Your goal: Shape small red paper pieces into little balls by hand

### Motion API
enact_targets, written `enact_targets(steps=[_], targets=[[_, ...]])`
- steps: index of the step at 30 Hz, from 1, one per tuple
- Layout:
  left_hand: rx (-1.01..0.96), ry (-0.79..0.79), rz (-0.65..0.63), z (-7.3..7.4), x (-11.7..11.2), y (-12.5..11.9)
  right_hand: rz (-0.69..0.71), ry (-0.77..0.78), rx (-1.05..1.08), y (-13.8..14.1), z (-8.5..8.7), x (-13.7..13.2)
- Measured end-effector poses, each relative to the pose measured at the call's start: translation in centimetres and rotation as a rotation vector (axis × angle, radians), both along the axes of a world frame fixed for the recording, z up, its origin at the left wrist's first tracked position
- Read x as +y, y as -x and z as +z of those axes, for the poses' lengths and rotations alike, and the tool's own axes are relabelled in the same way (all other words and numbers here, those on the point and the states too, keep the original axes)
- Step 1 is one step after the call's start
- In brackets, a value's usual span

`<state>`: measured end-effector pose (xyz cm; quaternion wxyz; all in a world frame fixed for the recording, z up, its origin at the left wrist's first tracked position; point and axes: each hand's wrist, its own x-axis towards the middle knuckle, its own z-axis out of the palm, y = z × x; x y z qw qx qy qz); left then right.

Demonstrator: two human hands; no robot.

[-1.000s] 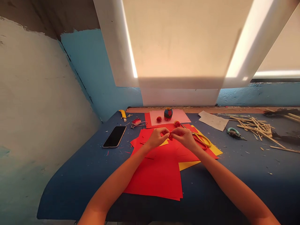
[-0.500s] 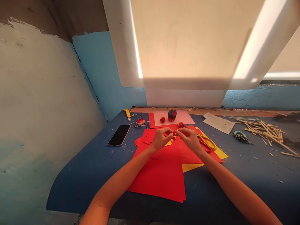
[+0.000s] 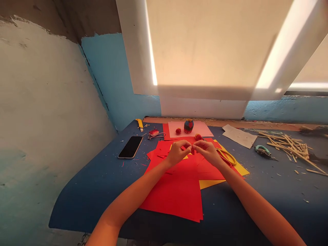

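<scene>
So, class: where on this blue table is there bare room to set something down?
Bare table lies near-left, bordered by the phone, the red sheets and the front edge; also near-right, between the yellow sheet and the sticks. Crowded: the middle, where the left hand and right hand pinch a small red piece beside the scissors.

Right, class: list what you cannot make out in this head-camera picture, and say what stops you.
Head view: red piece pinched between left hand and right hand; fingertips cover it, so its shape is unclear.
Head view: yellow scissors, blades mostly hidden behind the right hand.
Head view: stick pile, too small to count.
Head view: dark object, cut off by the right edge.
</scene>
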<state>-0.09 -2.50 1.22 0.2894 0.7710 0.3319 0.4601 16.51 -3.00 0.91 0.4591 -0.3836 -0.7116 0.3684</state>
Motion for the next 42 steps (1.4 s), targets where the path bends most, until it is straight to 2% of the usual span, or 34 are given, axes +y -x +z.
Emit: enact_targets(steps=[6,9,16,21,24,29,32,37,42], targets=[[0.132,-0.172,0.104,-0.9,0.3,0.0,-0.142,-0.352,-0.202,0.3,-1.0,0.4],[0.134,-0.169,0.107,-1.0,0.4,0.0,-0.17,-0.486,-0.275,0.1,-1.3,0.5],[0.001,-0.188,0.122,-0.8,0.1,-0.2,-0.095,-0.483,-0.163,0.1,-0.5,-0.1],[-0.039,-0.227,0.088,-0.5,-0.4,-0.4,-0.122,-0.507,-0.118,0.3,-0.6,-0.1],[-0.013,-0.176,0.058,-0.3,-0.2,-0.2,-0.144,-0.556,-0.164,0.1,-0.7,0.0],[0.048,0.061,-0.026,-0.3,0.4,0.3,-0.232,-0.733,-0.33,-0.1,-0.7,0.1],[0.021,0.118,-0.02,-0.2,0.3,0.2,-0.285,-0.833,-0.367,-0.1,-0.7,0.1],[-0.12,0.167,0.018,-0.2,0.0,-0.2,-0.313,-0.96,-0.498,-0.3,-0.8,0.0],[-0.357,0.342,0.028,-0.3,0.5,-0.1,-0.308,-0.974,-0.671,-0.4,-0.8,-0.1]])
